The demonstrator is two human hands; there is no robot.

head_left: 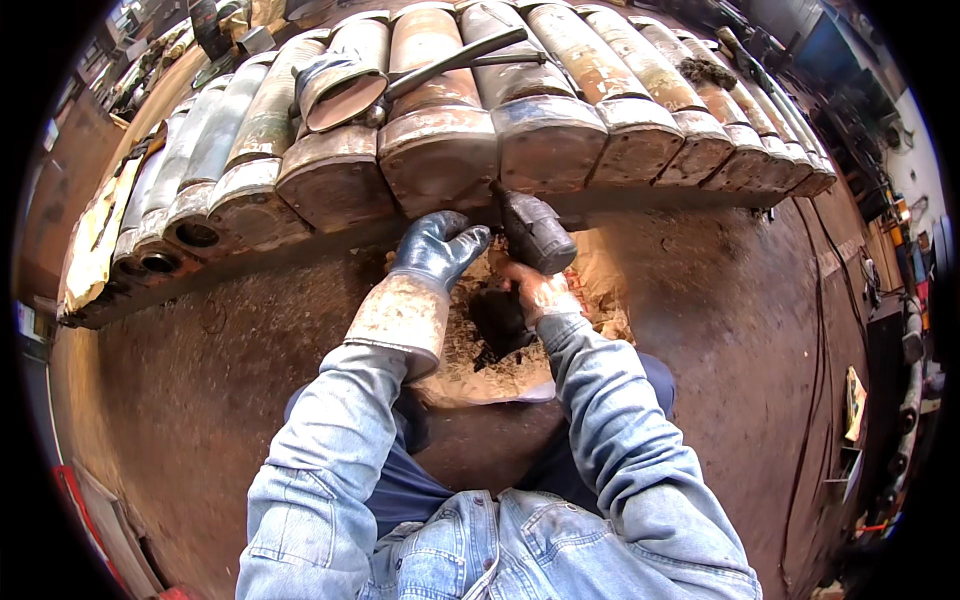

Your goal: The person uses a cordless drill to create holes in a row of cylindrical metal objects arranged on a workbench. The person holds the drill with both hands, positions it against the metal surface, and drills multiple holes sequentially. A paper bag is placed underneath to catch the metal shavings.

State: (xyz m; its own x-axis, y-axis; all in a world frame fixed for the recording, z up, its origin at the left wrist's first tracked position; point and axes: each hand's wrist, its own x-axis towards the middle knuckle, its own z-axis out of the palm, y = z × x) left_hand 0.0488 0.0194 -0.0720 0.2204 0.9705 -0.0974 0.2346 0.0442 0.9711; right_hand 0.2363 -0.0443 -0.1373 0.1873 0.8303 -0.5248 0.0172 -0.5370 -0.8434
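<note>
My right hand (545, 292), bare, grips a dark, grimy power tool (538, 232) that looks like an impact wrench. Its narrow nose points away from me, close to the lower edge of a rusty cylinder's end flange (440, 155); I cannot tell whether they touch. The tool's dark base (500, 318) hangs below the hand. Just left of the tool is my left hand (440, 245), in a dark-blue coated glove with a stained, pale cuff. Its fingers are curled in near the flange; whatever they may hold is hidden.
Several worn metal cylinders lie side by side in a row ahead. On top rest a loose gauntlet glove (345, 95) and a long metal bar (460, 62). Crumpled brown paper (600, 275) lies on the floor between my knees. Cables (822, 340) run along the right.
</note>
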